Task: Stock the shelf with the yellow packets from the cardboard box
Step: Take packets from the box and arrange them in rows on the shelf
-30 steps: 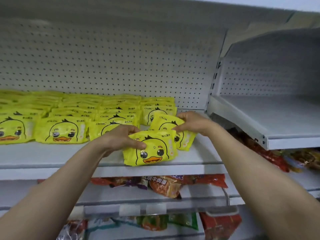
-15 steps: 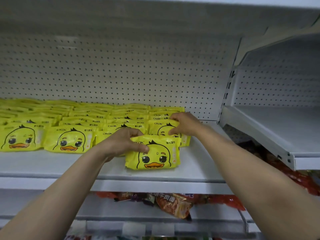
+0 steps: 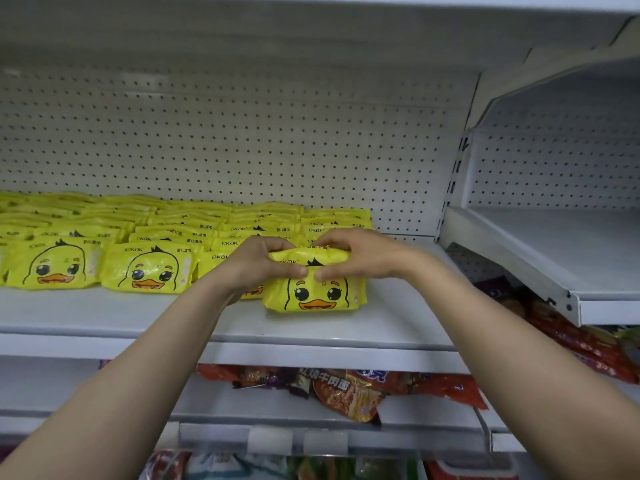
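A yellow packet (image 3: pixel 315 292) with a cartoon duck face stands at the front of the white shelf (image 3: pixel 311 327), at the right end of the front row. My left hand (image 3: pixel 256 263) grips its top left edge, thumb in front and fingers behind. My right hand (image 3: pixel 360 254) grips its top right edge the same way. Rows of several more yellow packets (image 3: pixel 145 268) fill the shelf to the left and behind, leaning back in stacks. The cardboard box is out of sight.
A perforated white back panel (image 3: pixel 242 143) closes the shelf. To the right a second white shelf (image 3: pixel 554 251) sits at a slightly higher level. Below, red and orange snack bags (image 3: pixel 346 393) lie on lower shelves.
My right hand has left the packet behind and come forward onto the front packet's top edge, beside my left hand. The front packet now stands more upright and a little further right.
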Available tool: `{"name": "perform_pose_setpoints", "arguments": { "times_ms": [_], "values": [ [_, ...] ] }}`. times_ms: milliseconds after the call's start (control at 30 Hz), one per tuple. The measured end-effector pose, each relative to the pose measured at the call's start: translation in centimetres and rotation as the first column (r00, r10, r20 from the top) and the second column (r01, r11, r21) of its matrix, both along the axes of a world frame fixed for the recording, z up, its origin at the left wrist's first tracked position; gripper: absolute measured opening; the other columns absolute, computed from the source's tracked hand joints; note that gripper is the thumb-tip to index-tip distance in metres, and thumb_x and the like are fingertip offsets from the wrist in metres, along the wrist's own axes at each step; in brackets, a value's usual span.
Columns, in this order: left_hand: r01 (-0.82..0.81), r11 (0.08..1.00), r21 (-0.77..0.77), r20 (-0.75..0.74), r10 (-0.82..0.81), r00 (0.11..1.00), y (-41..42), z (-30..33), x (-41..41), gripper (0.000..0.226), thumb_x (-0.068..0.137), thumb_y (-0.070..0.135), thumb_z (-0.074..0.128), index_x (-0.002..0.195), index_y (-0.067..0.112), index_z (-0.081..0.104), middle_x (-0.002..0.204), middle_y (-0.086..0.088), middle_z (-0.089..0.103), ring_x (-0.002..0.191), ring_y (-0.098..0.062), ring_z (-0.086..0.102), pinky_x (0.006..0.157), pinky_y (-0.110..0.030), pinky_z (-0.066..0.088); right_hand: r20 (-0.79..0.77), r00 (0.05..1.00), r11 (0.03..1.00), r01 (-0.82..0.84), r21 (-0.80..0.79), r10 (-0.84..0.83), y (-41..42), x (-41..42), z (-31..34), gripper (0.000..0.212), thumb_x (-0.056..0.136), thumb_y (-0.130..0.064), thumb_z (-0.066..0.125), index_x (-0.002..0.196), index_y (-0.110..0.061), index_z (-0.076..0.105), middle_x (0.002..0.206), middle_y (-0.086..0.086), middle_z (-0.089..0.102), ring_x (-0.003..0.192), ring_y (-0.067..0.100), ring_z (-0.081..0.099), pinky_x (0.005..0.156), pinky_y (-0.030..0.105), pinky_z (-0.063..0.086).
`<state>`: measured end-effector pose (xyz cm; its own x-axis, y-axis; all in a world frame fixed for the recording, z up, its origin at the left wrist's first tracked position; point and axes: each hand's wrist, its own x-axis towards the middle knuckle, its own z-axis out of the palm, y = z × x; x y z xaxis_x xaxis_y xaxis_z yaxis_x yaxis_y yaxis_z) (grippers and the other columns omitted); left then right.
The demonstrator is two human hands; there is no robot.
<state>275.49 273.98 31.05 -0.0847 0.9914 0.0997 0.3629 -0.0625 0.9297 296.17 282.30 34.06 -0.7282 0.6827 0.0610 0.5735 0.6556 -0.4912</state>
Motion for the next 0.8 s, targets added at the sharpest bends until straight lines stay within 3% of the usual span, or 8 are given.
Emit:
{"name": "perform_pose_setpoints", "arguments": {
  "times_ms": [67, 133, 233, 333, 433, 567, 700, 800],
  "values": [
    [0.022, 1.000, 0.002, 0.019, -0.022, 1.000, 0.0, 0.5, 0.5, 0.038, 0.064, 0.018, 0.087, 0.098, 0.012, 0.073, 0.094, -0.005, 0.075, 0.081, -0.018, 0.071, 0.072, -0.029, 0.057, 0.047, 0.999, 0.993, 0.015, 0.119, -0.020, -0.6, 0.2, -0.5, 0.068, 0.068, -0.052, 0.084, 0.127, -0.031, 0.059, 0.115, -0.016, 0.061, 0.105, 0.006, 0.055, 0.080, 0.017, 0.040],
    [0.017, 1.000, 0.005, 0.047, -0.017, 0.999, -0.1, 0.8, 1.0, 0.034, 0.066, 0.018, 0.086, 0.097, 0.011, 0.073, 0.084, -0.004, 0.075, 0.072, -0.016, 0.071, 0.065, -0.026, 0.056, -0.022, 0.999, 0.994, 0.035, 0.107, -0.033, -0.4, 0.7, -0.7, 0.051, 0.065, -0.047, 0.087, 0.109, -0.032, 0.066, 0.093, -0.019, 0.062, 0.088, 0.007, 0.057, 0.067, 0.017, 0.038],
    [-0.137, 0.979, 0.152, -0.088, 0.152, 0.984, 0.5, 0.2, 1.2, 0.025, 0.074, 0.030, 0.082, 0.095, 0.020, 0.074, 0.074, 0.005, 0.065, 0.066, -0.010, 0.058, 0.055, -0.018, 0.044, -0.017, 0.997, 0.992, 0.076, 0.100, -0.075, 0.2, 1.9, -0.3, 0.044, 0.066, -0.043, 0.088, 0.102, -0.026, 0.069, 0.081, -0.016, 0.063, 0.081, 0.013, 0.057, 0.065, 0.021, 0.041],
    [-0.182, 0.935, 0.306, -0.358, 0.289, 0.888, 1.1, -1.8, 0.3, 0.029, 0.082, 0.036, 0.075, 0.109, 0.027, 0.071, 0.111, 0.005, 0.069, 0.098, -0.016, 0.064, 0.079, -0.026, 0.047, 0.057, 0.982, 0.970, 0.168, 0.174, -0.180, 1.3, 3.2, -0.1, 0.073, 0.067, -0.044, 0.088, 0.130, -0.019, 0.061, 0.112, -0.011, 0.066, 0.109, 0.017, 0.057, 0.085, 0.021, 0.046],
    [-0.174, 0.933, 0.314, -0.644, 0.344, 0.683, 1.5, -4.1, -0.5, 0.054, 0.085, 0.040, 0.071, 0.135, 0.026, 0.056, 0.145, -0.011, 0.049, 0.136, -0.030, 0.039, 0.108, -0.037, 0.032, 0.099, 0.963, 0.958, 0.232, 0.168, -0.251, 2.8, 3.8, -0.6, 0.082, 0.068, -0.044, 0.087, 0.139, -0.020, 0.055, 0.141, -0.001, 0.056, 0.129, 0.019, 0.051, 0.104, 0.028, 0.041],
    [-0.211, 0.927, 0.311, -0.763, 0.375, 0.526, 1.6, -6.0, -0.5, 0.064, 0.088, 0.044, 0.064, 0.146, 0.036, 0.038, 0.159, -0.008, 0.025, 0.147, -0.029, 0.015, 0.117, -0.043, 0.016, 0.033, 0.954, 0.949, 0.293, 0.114, -0.298, 4.4, 3.1, -1.9, 0.082, 0.066, -0.043, 0.089, 0.138, -0.020, 0.055, 0.141, 0.000, 0.055, 0.128, 0.019, 0.051, 0.103, 0.028, 0.042],
    [-0.182, 0.923, 0.339, -0.793, 0.385, 0.472, 2.0, -6.8, -0.5, 0.065, 0.090, 0.044, 0.060, 0.148, 0.038, 0.032, 0.160, -0.006, 0.020, 0.148, -0.030, 0.010, 0.118, -0.051, 0.013, -0.028, 0.953, 0.948, 0.302, 0.103, -0.301, 5.4, 1.7, -3.2, 0.070, 0.064, -0.044, 0.088, 0.126, -0.022, 0.064, 0.115, -0.002, 0.064, 0.099, 0.012, 0.056, 0.074, 0.023, 0.042],
    [-0.130, 0.929, 0.347, -0.783, 0.363, 0.505, 2.3, -7.2, -1.1, 0.065, 0.090, 0.042, 0.061, 0.148, 0.036, 0.033, 0.160, -0.004, 0.024, 0.149, -0.028, 0.012, 0.119, -0.052, 0.010, -0.033, 0.950, 0.934, 0.311, 0.175, -0.310, 5.7, 1.0, -3.6, 0.067, 0.065, -0.044, 0.086, 0.125, -0.030, 0.060, 0.120, -0.004, 0.064, 0.108, 0.017, 0.059, 0.085, 0.030, 0.049]
  ]
}}
